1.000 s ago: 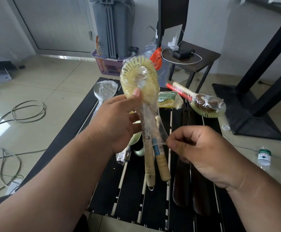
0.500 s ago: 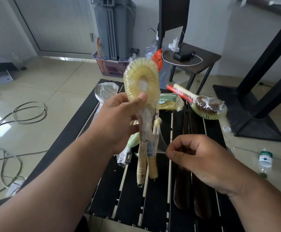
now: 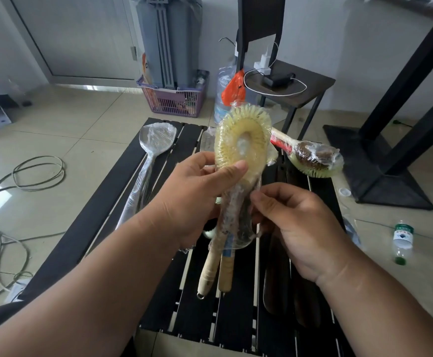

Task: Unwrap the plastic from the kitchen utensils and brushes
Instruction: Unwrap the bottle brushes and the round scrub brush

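My right hand (image 3: 297, 222) is nearest me, fingers curled, the tips pinching the loose plastic (image 3: 238, 228) that clings round the handles of the brush (image 3: 241, 148). My left hand (image 3: 197, 199) grips that brush just below its head, thumb pressed against the lower edge of the yellow bristle ring, fingers wrapped behind. The brush stands upright in the air above the table (image 3: 122, 202), head up; two pale wooden handles hang side by side below my hands, their lower ends bare, the film bunched higher up. Under them the dark slatted table runs away from me. On its left side lies a ladle (image 3: 156, 143), wrapped in film from bowl to handle, bowl at the far end. On the far right of the table lies a second brush (image 3: 313, 158), also wrapped, its brown-and-green head toward the right edge and a red strip along its handle. A small bottle (image 3: 402, 239) lies on the floor tiles to the right, and cables (image 3: 24, 176) coil on the floor to the left. Beyond the table stand a purple basket (image 3: 174, 99), a water jug (image 3: 223, 99) and a small side table (image 3: 310, 88) carrying a charger.
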